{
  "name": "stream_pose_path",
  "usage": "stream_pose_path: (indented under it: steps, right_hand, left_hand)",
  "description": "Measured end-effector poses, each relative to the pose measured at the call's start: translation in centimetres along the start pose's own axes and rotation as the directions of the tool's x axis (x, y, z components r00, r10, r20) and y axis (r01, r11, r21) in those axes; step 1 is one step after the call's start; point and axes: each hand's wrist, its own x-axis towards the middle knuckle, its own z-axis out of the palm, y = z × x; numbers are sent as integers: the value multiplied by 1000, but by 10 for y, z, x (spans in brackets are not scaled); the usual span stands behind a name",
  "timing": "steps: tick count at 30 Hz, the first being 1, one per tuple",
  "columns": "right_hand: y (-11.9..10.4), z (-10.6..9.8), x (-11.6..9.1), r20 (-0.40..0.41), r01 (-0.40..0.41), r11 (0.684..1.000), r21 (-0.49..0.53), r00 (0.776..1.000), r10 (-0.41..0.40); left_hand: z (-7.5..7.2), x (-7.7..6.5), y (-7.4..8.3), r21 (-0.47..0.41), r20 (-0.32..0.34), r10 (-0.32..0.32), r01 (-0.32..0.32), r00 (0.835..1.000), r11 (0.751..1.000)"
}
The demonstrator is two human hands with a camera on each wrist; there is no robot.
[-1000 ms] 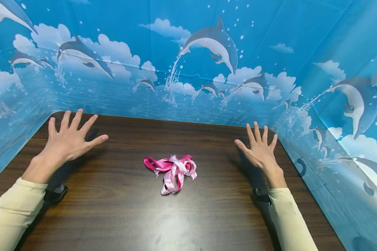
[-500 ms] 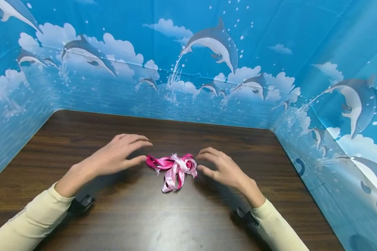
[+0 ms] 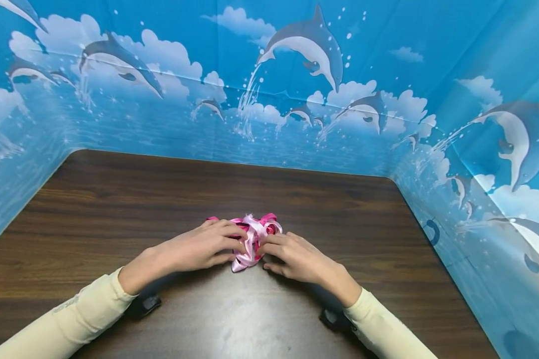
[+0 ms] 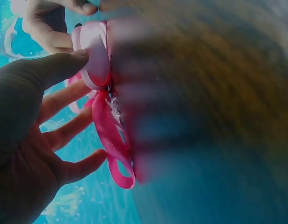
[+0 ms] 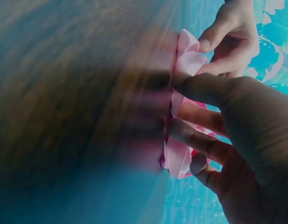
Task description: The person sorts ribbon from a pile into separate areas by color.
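A loose tangle of satin ribbon, light pink and deep pink, lies at the middle of the table. From its left side my left hand reaches over it, fingertips touching the loops and partly covering them. My right hand comes in from the right, fingertips at the ribbon's near right side. In the left wrist view, the thumb and spread fingers stand around a light pink loop without a visible pinch. Slightly bent, parted fingers of the right hand touch the pink ribbon in the right wrist view.
The dark wood-grain table has rounded far corners. A blue dolphin-print cloth walls it in at the back and both sides. Small black wrist devices sit under both wrists. A bright glare lies on the table's near middle.
Both hands started spread wide at the table's left and right, then swept inward and toward me to the ribbon, which they now touch. The ribbon lies in nearly the same place.
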Motion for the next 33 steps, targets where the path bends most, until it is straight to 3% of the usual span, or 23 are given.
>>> stream_pose_path:
  steps: [4,10,16,25,28,33]
  right_hand:
    - [-3,0,2,-11,28,999,23,1000,-28]
    - [-12,0,3,0,97,994,45,995,-97]
    - [-19,-17,0,-58,98,981,167,994,-89]
    - [-25,-51,-7,-179,92,925,370,984,-26]
    - [-27,-60,-10,-194,65,904,423,981,20]
    - [-29,-76,-13,-246,71,865,496,967,62]
  left_hand:
    - [-1,0,5,35,4,-31,31,1000,999]
    - [-6,-1,18,68,4,-3,3,1000,998]
    - [-27,-2,28,-79,8,29,-28,1000,996]
    - [-59,-9,39,-316,14,-6,10,1000,949]
    - [-65,-11,42,-326,-12,-10,5,1000,945]
    - [-72,-14,48,-278,-32,-71,60,997,959]
